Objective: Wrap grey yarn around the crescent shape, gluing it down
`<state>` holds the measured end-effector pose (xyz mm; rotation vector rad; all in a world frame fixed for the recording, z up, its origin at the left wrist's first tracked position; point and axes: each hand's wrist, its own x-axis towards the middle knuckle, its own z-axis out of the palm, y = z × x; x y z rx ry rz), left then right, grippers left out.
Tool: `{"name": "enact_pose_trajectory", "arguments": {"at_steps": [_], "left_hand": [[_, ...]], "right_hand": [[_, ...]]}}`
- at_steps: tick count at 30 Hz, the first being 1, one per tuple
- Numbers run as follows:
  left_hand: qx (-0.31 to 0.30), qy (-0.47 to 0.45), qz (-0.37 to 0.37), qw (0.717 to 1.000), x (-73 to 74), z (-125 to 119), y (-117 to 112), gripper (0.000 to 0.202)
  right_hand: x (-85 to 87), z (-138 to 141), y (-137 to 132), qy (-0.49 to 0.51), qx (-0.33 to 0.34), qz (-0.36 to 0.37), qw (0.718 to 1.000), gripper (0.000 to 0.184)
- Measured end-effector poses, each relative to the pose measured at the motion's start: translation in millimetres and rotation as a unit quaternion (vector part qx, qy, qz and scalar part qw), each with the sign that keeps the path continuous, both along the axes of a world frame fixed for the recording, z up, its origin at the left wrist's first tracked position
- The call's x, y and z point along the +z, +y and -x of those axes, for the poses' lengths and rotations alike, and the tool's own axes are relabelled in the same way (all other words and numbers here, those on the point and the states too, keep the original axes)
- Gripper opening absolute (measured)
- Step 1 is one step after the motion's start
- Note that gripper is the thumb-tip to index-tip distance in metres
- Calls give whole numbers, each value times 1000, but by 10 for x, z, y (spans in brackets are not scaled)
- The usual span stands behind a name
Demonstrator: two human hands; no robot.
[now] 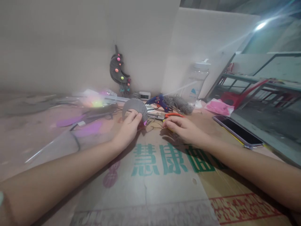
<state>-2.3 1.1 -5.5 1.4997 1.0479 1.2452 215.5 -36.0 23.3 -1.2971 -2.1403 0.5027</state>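
Observation:
My left hand (132, 125) grips a grey yarn-wrapped crescent (134, 106), thumb on its near face, just above the cardboard. Fingers together, my right hand (180, 127) pinches a thin grey yarn strand (154, 126) that runs toward the crescent. Right behind the right fingers lies a metal cutting tool with orange handles (174, 115), its blades pointing left; whether it is scissors or pliers I cannot tell. A small purple piece (145, 123) shows beside the left thumb. The left fingertips are hidden behind the crescent.
A blue glue gun (158, 100), grey yarn ball (180, 104) and small digital clock (144, 95) stand behind. A decorated grey moon (117, 69) hangs on the wall. At right are a clear bottle (194, 83), pink packet (219, 107) and phone (238, 130). Printed cardboard (145, 191) lies in front.

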Motion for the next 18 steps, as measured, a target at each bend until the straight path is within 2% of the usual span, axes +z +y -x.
{"name": "enact_pose_trajectory", "arguments": {"at_steps": [3,6,7,8,9,11,13,14,15,17,18], "left_hand": [[7,3,-6,1000,13,-1,-5,26],[10,15,3,1000,38,0,-20,24],[11,24,1,1000,43,0,-23,24],[11,28,-2,1000,43,0,-24,25],[10,30,-5,999,40,1,-22,25],[12,29,-16,999,27,1,-14,25],[17,31,-26,999,16,2,-8,24],[19,34,-30,999,14,3,-8,24],[19,40,-31,999,14,5,-8,24],[15,54,-33,998,15,10,-10,26],[11,60,-37,997,14,13,-10,26]], "right_hand": [[10,39,-156,-50,110,0,993,33],[97,131,-439,-44,218,61,973,58],[133,159,-519,-33,264,110,958,54],[167,183,-577,-23,329,169,929,43],[195,201,-612,-2,353,207,913,40],[219,221,-616,47,317,207,924,43],[213,232,-583,66,252,149,954,39],[207,237,-573,61,255,143,954,41],[207,243,-572,59,276,160,946,40],[222,254,-590,77,329,238,911,40],[232,256,-595,100,322,258,905,44]]}}
